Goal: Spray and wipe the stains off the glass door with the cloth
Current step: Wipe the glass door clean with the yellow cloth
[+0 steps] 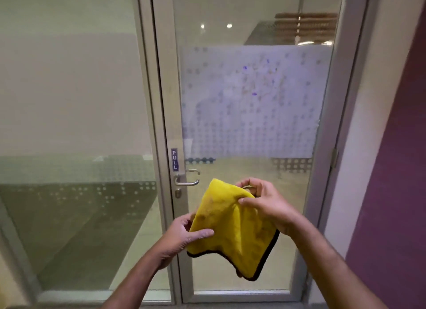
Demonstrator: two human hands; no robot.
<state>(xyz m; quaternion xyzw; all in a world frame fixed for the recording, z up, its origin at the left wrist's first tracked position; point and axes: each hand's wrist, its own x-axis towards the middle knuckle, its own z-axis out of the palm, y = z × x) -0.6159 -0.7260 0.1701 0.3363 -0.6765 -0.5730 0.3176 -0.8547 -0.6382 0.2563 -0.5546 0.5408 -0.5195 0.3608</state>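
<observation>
A yellow cloth (232, 230) with a dark border hangs between both hands in front of the glass door (249, 129). My left hand (182, 236) pinches its lower left edge. My right hand (265, 202) grips its upper right corner. The cloth shows darker smudges. Purple and brownish stains (258, 83) dot the frosted, dotted band of the door glass, well above the hands. No spray bottle is in view.
A metal lever handle (186, 178) and a "PULL" label (174, 159) sit on the door's left stile. A fixed glass panel (73, 147) stands to the left. A purple wall (396, 170) runs along the right.
</observation>
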